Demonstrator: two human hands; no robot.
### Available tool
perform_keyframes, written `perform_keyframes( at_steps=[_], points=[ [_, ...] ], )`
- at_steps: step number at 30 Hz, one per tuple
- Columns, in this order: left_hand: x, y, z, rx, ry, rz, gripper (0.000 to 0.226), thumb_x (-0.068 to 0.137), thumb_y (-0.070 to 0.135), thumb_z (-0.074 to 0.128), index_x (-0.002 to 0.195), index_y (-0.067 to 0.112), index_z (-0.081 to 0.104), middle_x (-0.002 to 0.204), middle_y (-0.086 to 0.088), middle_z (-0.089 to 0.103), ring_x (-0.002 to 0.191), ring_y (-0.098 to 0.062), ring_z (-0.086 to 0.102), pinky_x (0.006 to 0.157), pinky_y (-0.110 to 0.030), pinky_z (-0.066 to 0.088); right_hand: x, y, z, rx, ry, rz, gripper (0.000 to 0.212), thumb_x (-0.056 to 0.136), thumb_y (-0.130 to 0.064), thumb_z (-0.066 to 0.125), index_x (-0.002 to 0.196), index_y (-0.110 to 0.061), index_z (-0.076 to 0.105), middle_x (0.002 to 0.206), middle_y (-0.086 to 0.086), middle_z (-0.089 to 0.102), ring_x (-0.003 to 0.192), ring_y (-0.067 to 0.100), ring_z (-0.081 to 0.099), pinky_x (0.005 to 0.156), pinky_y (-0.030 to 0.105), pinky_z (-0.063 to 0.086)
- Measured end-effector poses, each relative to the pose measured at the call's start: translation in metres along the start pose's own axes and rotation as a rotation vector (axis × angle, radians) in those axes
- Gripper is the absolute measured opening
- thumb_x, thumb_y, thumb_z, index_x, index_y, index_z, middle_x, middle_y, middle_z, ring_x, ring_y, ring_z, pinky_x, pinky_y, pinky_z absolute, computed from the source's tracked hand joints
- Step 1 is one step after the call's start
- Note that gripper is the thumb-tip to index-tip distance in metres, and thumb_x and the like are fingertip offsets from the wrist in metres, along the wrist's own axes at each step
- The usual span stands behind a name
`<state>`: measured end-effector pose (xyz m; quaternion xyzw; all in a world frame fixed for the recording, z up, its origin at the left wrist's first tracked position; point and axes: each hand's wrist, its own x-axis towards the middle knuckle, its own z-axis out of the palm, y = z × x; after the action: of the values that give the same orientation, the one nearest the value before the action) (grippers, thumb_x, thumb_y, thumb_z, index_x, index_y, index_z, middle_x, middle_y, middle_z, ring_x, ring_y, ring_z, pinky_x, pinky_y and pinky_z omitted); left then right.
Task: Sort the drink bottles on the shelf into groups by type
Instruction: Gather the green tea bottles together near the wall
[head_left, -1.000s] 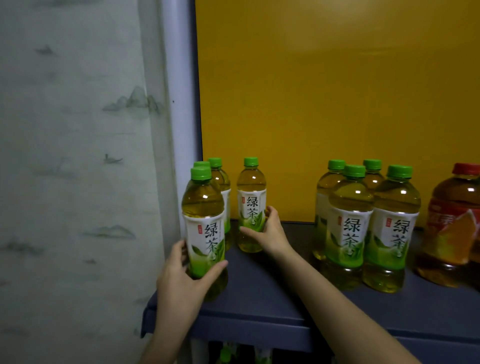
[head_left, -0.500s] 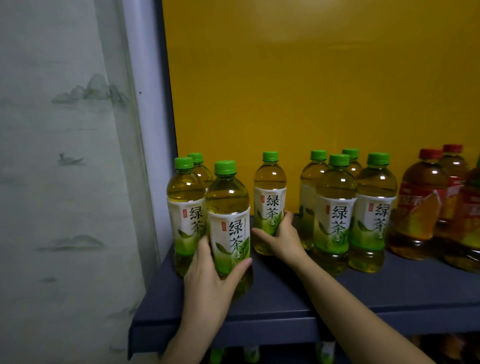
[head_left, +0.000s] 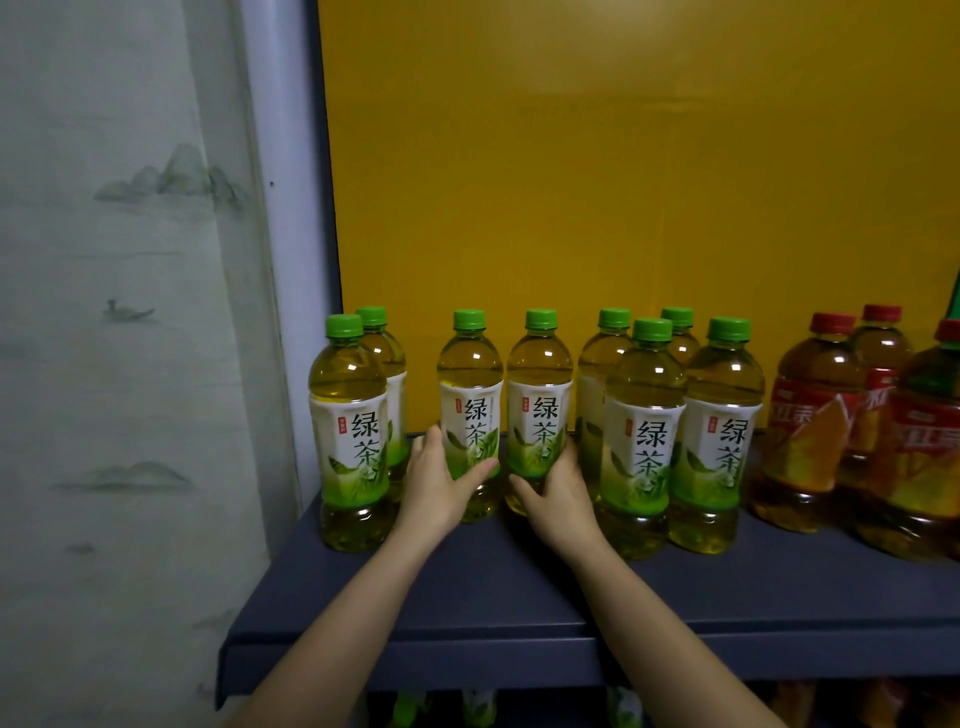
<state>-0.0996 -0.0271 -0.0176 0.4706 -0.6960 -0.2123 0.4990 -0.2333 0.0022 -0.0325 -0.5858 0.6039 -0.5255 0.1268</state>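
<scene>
Several green-tea bottles with green caps stand upright on the dark blue shelf (head_left: 483, 597). My left hand (head_left: 434, 488) grips the lower part of one green-tea bottle (head_left: 470, 395) near the shelf's back. My right hand (head_left: 558, 499) grips the neighbouring green-tea bottle (head_left: 540, 395) just to its right. Two more green-tea bottles (head_left: 348, 415) stand at the far left, and a cluster of green-tea bottles (head_left: 644, 431) stands to the right. Red-capped brown tea bottles (head_left: 810, 426) stand at the far right.
A yellow panel (head_left: 623, 182) backs the shelf. A pale post (head_left: 280, 234) and a painted wall (head_left: 114, 312) bound it on the left. More bottles (head_left: 478, 706) show on a lower shelf under the front lip.
My left hand has carried its bottle from the shelf's front left back and right, beside the bottle in my right hand. The view has shifted right, showing more red-capped bottles.
</scene>
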Motion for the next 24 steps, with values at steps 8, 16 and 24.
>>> perform_keyframes(
  at_steps=[8,16,24],
  points=[
    [0.014,-0.011,0.007,-0.078,-0.031,-0.037,0.051,0.072,0.028,0.076,0.113,0.008,0.052,0.118,-0.008,0.061,0.112,-0.022,0.056,0.096,-0.043,0.047,0.006,0.005,0.004,-0.059,0.014,-0.021,0.073,0.084,-0.016,0.064,0.141,-0.008,0.02,0.146,0.012,0.037,0.136,0.025,0.034,0.11,0.031,0.027],
    [-0.011,0.0,-0.004,-0.001,-0.086,-0.103,0.073,0.082,0.021,0.067,0.143,0.006,0.027,0.145,-0.007,0.037,0.134,-0.024,0.036,0.108,-0.033,0.032,-0.01,-0.009,-0.005,-0.06,0.074,-0.003,0.072,0.081,-0.011,0.066,0.141,-0.009,0.026,0.144,0.01,0.038,0.135,0.023,0.034,0.112,0.034,0.027],
    [-0.053,0.0,-0.061,0.296,0.588,0.178,0.052,0.065,0.006,0.077,0.108,0.0,0.05,0.116,-0.018,0.045,0.111,-0.025,0.039,0.092,-0.038,0.037,-0.047,-0.051,0.009,0.099,0.076,-0.294,0.033,0.084,-0.001,0.058,0.112,-0.018,0.051,0.111,-0.005,0.051,0.106,0.007,0.051,0.094,0.028,0.046]
  ],
)
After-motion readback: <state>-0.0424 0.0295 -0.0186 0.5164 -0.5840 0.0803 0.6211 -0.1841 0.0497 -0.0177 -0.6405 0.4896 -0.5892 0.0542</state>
